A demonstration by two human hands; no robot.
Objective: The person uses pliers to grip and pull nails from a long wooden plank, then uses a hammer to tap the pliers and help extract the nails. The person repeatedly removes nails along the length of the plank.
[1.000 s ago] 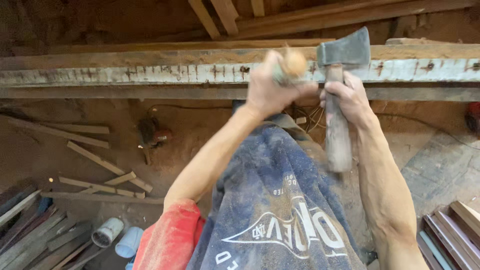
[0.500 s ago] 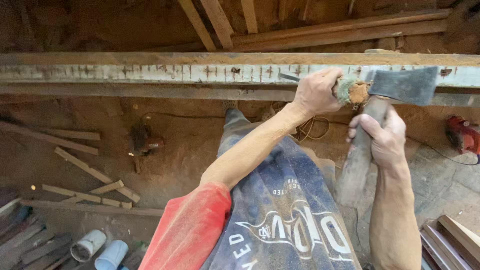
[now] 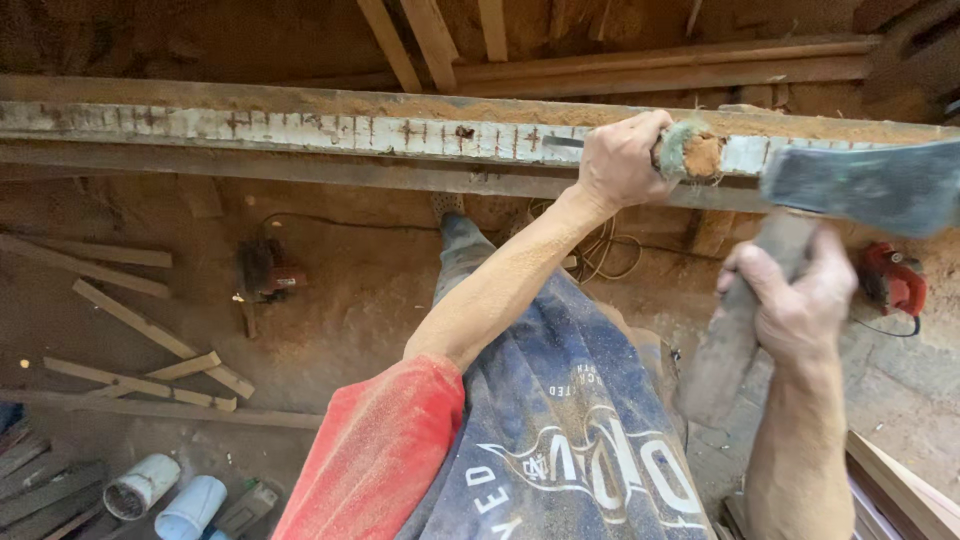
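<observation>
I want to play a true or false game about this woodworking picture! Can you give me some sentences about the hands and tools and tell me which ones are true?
1. The right hand holds a hatchet by its wooden handle. True.
2. The left hand is empty and open. False: it grips a chisel handle with a frayed wooden end, held against the long wooden beam.
3. The hatchet head is touching the chisel handle. False: it is off to the right, apart from it.
4. A red power tool lies on the dusty floor below the beam. True.
5. The beam's pale face has dark marks along it. True.
6. The person's sleeve is green. False: it is red.
</observation>
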